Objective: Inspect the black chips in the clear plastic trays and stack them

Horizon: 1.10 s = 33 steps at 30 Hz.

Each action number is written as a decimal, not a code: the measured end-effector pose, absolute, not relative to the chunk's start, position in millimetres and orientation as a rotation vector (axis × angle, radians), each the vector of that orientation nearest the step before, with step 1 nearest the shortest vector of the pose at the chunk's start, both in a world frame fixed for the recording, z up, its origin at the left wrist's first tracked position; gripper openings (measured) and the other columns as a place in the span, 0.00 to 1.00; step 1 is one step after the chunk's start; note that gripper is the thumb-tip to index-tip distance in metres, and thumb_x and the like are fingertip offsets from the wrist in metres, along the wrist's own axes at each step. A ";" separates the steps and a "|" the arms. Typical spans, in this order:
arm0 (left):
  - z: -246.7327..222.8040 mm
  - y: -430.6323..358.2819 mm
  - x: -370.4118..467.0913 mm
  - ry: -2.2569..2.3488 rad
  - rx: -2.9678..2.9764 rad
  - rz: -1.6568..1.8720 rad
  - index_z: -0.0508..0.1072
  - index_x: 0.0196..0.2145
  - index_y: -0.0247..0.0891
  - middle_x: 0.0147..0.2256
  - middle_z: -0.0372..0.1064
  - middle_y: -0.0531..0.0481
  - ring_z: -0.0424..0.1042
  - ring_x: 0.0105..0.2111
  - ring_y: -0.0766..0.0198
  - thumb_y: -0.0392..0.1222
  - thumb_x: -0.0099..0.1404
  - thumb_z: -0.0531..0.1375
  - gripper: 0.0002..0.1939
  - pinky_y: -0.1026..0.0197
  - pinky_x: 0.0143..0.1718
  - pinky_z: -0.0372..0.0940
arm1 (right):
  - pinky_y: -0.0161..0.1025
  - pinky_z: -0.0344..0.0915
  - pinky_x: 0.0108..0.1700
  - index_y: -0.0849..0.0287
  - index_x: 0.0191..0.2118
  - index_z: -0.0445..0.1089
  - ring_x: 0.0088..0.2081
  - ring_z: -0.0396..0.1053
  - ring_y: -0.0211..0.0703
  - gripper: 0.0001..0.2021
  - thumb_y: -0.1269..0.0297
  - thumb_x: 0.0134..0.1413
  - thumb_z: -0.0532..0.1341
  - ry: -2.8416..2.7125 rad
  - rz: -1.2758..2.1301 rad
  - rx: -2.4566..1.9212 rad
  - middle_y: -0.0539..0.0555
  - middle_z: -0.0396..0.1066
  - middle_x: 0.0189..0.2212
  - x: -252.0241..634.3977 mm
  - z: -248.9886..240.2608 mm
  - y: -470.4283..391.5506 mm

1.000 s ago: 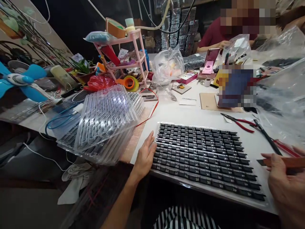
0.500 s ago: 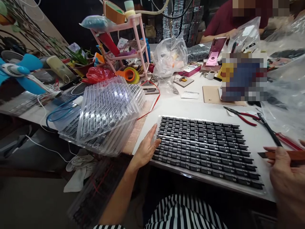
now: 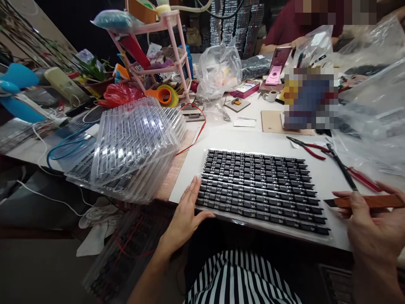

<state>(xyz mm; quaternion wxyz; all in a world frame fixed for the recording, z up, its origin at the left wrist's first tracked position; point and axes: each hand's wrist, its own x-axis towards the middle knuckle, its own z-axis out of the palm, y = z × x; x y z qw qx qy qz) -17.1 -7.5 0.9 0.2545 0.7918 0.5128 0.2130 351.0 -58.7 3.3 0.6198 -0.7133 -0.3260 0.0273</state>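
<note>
A clear plastic tray filled with rows of small black circuit modules lies on a white board before me. My left hand rests against its left front corner, fingers stretched out along the side and thumb apart by the front edge. To the right of the tray, my right hand grips a brown-handled tool with a dark tip. That tip points left, near the tray's right side. Just beyond it lie red-handled pliers and a second red-and-black hand tool.
Stacked clear trays stand at left, near a blue fan. Behind are a pink rack, a phone on a pink stand and plastic bags. A person in a dark red top sits across the table.
My left hand has slid toward the tray's front corner, its thumb moving off the modules to the front edge. The view has shifted slightly right. My right hand still holds the tool.
</note>
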 end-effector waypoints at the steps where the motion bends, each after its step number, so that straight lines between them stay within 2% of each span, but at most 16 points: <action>1: 0.7 -6.2 -16.9 1.395 2.153 0.581 0.34 0.67 0.52 0.68 0.37 0.47 0.40 0.67 0.57 0.52 0.63 0.59 0.45 0.49 0.65 0.43 | 0.37 0.66 0.20 0.57 0.51 0.61 0.21 0.69 0.44 0.30 0.59 0.40 0.69 -0.738 0.086 -1.630 0.58 0.72 0.30 352.7 1.2 -62.5; 5: 1.8 -3.3 -13.6 1.431 2.183 0.555 0.34 0.67 0.50 0.68 0.35 0.44 0.39 0.67 0.56 0.53 0.65 0.57 0.43 0.47 0.64 0.45 | 0.35 0.62 0.18 0.58 0.52 0.59 0.18 0.67 0.42 0.32 0.59 0.40 0.69 -0.647 0.209 -1.561 0.53 0.72 0.23 359.6 -7.3 -73.9; 9: -1.8 -1.9 -5.6 1.471 2.354 0.492 0.31 0.67 0.47 0.68 0.29 0.40 0.34 0.67 0.48 0.57 0.63 0.57 0.47 0.40 0.63 0.45 | 0.33 0.58 0.17 0.57 0.51 0.58 0.18 0.65 0.39 0.30 0.60 0.42 0.69 -0.601 0.313 -1.475 0.52 0.73 0.24 360.5 -8.5 -75.8; 14: -9.8 -1.3 1.4 1.504 2.529 0.480 0.31 0.67 0.43 0.68 0.33 0.36 0.33 0.66 0.43 0.60 0.62 0.56 0.48 0.36 0.60 0.48 | 0.32 0.57 0.19 0.57 0.53 0.58 0.18 0.64 0.36 0.29 0.59 0.46 0.67 -0.587 0.338 -1.477 0.51 0.74 0.26 356.8 -4.6 -75.9; 22: -5.0 -8.0 12.8 1.694 2.669 0.409 0.40 0.67 0.41 0.67 0.37 0.35 0.30 0.66 0.40 0.65 0.61 0.52 0.45 0.30 0.60 0.37 | 0.30 0.59 0.22 0.54 0.56 0.57 0.23 0.66 0.35 0.26 0.59 0.53 0.64 -0.609 0.367 -1.456 0.48 0.73 0.27 355.9 -6.5 -80.4; 27: 0.9 -7.8 27.0 1.708 2.740 0.433 0.37 0.67 0.35 0.66 0.39 0.31 0.32 0.66 0.40 0.70 0.58 0.49 0.51 0.31 0.60 0.36 | 0.31 0.59 0.23 0.54 0.56 0.57 0.24 0.65 0.35 0.25 0.59 0.55 0.63 -0.642 0.348 -1.467 0.48 0.72 0.28 352.3 -1.4 -79.7; 30: 4.8 -5.6 36.5 1.617 2.796 0.419 0.33 0.67 0.33 0.65 0.43 0.31 0.37 0.66 0.41 0.71 0.57 0.49 0.54 0.34 0.61 0.35 | 0.33 0.62 0.25 0.55 0.57 0.56 0.29 0.69 0.40 0.25 0.60 0.56 0.62 -0.720 0.261 -1.463 0.50 0.71 0.30 346.4 13.5 -71.6; 33: 6.9 -3.3 36.5 1.580 2.789 0.449 0.34 0.67 0.33 0.64 0.47 0.31 0.42 0.65 0.41 0.71 0.57 0.49 0.54 0.34 0.61 0.36 | 0.35 0.64 0.26 0.54 0.59 0.53 0.30 0.69 0.41 0.26 0.59 0.57 0.60 -0.913 0.382 -1.390 0.52 0.72 0.32 339.6 34.0 -55.8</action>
